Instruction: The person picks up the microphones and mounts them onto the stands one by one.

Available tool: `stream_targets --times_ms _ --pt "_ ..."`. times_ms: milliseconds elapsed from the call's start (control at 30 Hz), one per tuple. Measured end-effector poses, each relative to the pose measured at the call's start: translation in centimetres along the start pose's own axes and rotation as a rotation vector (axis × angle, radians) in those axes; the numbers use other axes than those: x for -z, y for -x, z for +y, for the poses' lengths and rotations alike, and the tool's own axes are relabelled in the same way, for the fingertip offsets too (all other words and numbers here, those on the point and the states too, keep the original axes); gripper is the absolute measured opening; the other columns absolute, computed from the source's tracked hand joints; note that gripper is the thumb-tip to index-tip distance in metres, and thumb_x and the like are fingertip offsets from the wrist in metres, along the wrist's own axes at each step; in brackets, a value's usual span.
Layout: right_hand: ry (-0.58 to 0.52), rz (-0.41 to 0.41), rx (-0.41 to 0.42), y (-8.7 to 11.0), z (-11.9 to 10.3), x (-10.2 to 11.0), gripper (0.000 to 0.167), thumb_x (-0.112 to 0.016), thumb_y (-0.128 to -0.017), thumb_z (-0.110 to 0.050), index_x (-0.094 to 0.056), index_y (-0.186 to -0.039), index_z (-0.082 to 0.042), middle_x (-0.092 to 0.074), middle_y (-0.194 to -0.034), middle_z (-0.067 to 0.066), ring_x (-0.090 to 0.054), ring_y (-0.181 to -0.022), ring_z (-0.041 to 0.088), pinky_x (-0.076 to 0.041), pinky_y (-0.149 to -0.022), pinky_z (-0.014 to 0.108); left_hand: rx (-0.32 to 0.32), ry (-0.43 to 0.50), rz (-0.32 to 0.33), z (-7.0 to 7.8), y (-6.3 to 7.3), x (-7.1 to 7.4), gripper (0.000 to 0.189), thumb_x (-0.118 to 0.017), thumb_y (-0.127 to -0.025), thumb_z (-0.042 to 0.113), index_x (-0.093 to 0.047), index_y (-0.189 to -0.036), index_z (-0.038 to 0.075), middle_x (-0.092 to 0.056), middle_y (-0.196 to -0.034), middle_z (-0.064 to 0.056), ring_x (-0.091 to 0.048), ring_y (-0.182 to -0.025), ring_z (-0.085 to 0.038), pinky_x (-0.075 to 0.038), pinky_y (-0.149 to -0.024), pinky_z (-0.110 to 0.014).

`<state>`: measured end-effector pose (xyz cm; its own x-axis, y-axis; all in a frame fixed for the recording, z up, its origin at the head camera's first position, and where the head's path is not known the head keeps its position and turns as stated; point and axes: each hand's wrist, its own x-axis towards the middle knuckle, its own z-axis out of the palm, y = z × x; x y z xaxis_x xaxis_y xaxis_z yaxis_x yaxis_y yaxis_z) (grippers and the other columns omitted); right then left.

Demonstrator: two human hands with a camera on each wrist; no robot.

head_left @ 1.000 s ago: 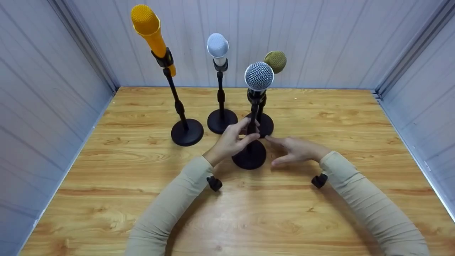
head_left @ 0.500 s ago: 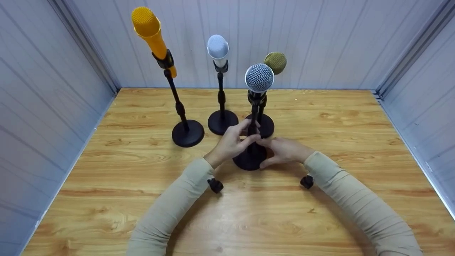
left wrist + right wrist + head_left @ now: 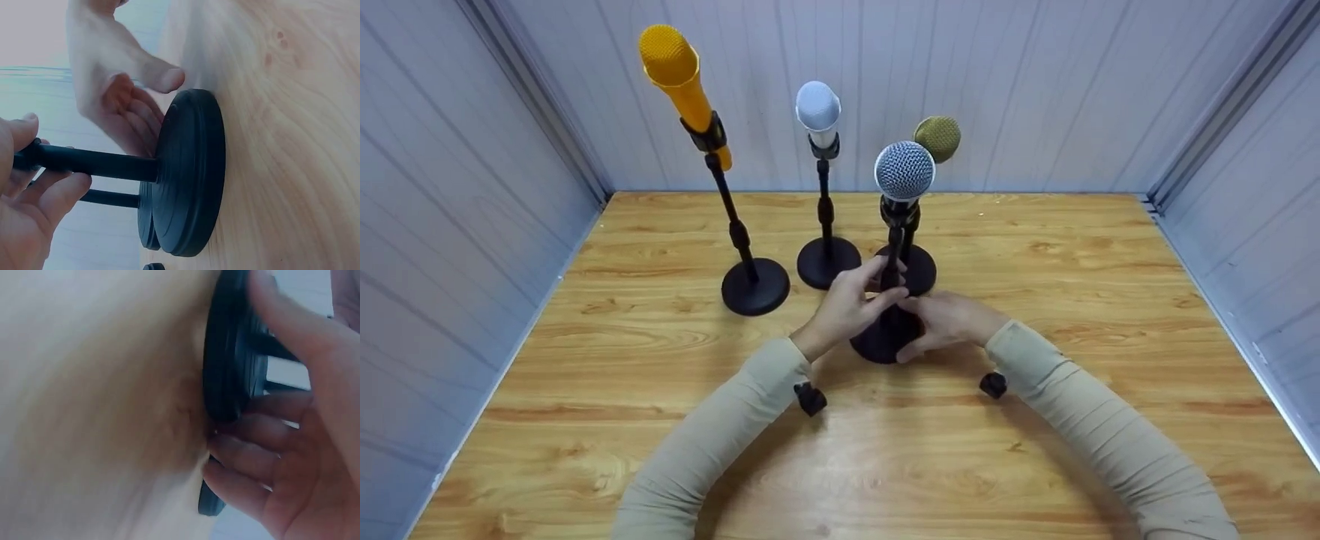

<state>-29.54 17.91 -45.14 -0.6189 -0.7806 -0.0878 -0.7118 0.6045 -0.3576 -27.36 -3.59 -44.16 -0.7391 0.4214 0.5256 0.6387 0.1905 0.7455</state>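
Observation:
A black microphone stand (image 3: 877,346) with a round base stands upright on the table, holding a microphone with a silver mesh head (image 3: 905,171). My left hand (image 3: 847,306) grips its pole just above the base; the left wrist view shows thumb and fingers round the pole (image 3: 107,164). My right hand (image 3: 956,322) is at the right side of the same base (image 3: 225,354), its thumb at the front rim and its fingers curled behind. Behind stands another stand (image 3: 921,268) with a gold-headed microphone (image 3: 938,139), partly hidden.
To the left stand a stand with a white microphone (image 3: 818,109) and a taller one with a yellow microphone (image 3: 671,60). Pale panel walls (image 3: 1035,90) enclose the wooden table (image 3: 885,465) at the back and sides.
My right hand has moved left from beside the stand to its base, its fingers and thumb closing about the rim. The left hand keeps its hold on the pole.

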Motion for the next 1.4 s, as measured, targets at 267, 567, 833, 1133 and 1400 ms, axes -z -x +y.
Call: stream_targets --times_ms 267,567,833,1133,1400 --pt "0.004 0.009 0.047 -0.4 -0.4 -0.2 0.104 -0.088 -0.075 -0.045 -0.037 -0.157 -0.008 -0.052 -0.145 0.024 -0.06 -0.121 0.038 -0.047 -0.105 0.045 0.021 -0.041 -0.01 0.5 0.4 0.7 0.027 -0.071 -0.097 0.017 -0.064 -0.12 0.004 -0.072 -0.107 -0.007 -0.069 -0.1 -0.011 -0.058 -0.085 -0.028" --pt "-0.033 0.02 0.079 -0.7 0.0 -0.3 0.102 -0.089 -0.075 -0.044 -0.039 -0.156 -0.007 -0.045 -0.151 0.025 -0.052 -0.13 0.039 -0.041 -0.11 0.048 0.057 0.056 -0.147 1.4 -0.3 2.5 0.041 -0.063 -0.099 0.003 -0.056 -0.139 0.0 -0.065 -0.131 -0.012 -0.061 -0.122 -0.021 -0.051 -0.101 -0.034" --pt "-0.056 -0.013 -0.01 -0.8 -0.2 -0.3 0.099 -0.087 -0.076 -0.05 -0.042 -0.154 -0.009 -0.047 -0.148 0.026 -0.052 -0.129 0.039 -0.043 -0.108 0.05 0.097 0.311 -0.331 0.8 -1.3 4.3 0.048 -0.054 -0.099 -0.008 -0.048 -0.146 -0.005 -0.058 -0.141 -0.016 -0.052 -0.134 -0.025 -0.042 -0.111 -0.043" --pt "-0.074 -0.026 -0.046 -0.9 -0.2 -0.3 0.086 -0.087 -0.077 -0.049 -0.051 -0.145 -0.01 -0.059 -0.134 0.021 -0.06 -0.117 0.034 -0.049 -0.101 0.048 0.118 0.413 -0.427 1.4 -2.5 5.1 0.06 -0.055 -0.098 -0.008 -0.036 -0.154 0.0 -0.056 -0.143 -0.016 -0.049 -0.136 -0.032 -0.044 -0.109 -0.043" --pt "-0.064 -0.049 -0.078 -0.7 -0.3 -0.2 0.092 -0.086 -0.077 -0.052 -0.048 -0.15 -0.011 -0.056 -0.14 0.021 -0.057 -0.124 0.035 -0.045 -0.106 0.047 0.112 0.344 -0.407 1.9 -2.5 4.9 0.06 -0.051 -0.1 -0.01 -0.034 -0.156 0.004 -0.064 -0.131 -0.018 -0.059 -0.126 -0.024 -0.049 -0.103 -0.041"
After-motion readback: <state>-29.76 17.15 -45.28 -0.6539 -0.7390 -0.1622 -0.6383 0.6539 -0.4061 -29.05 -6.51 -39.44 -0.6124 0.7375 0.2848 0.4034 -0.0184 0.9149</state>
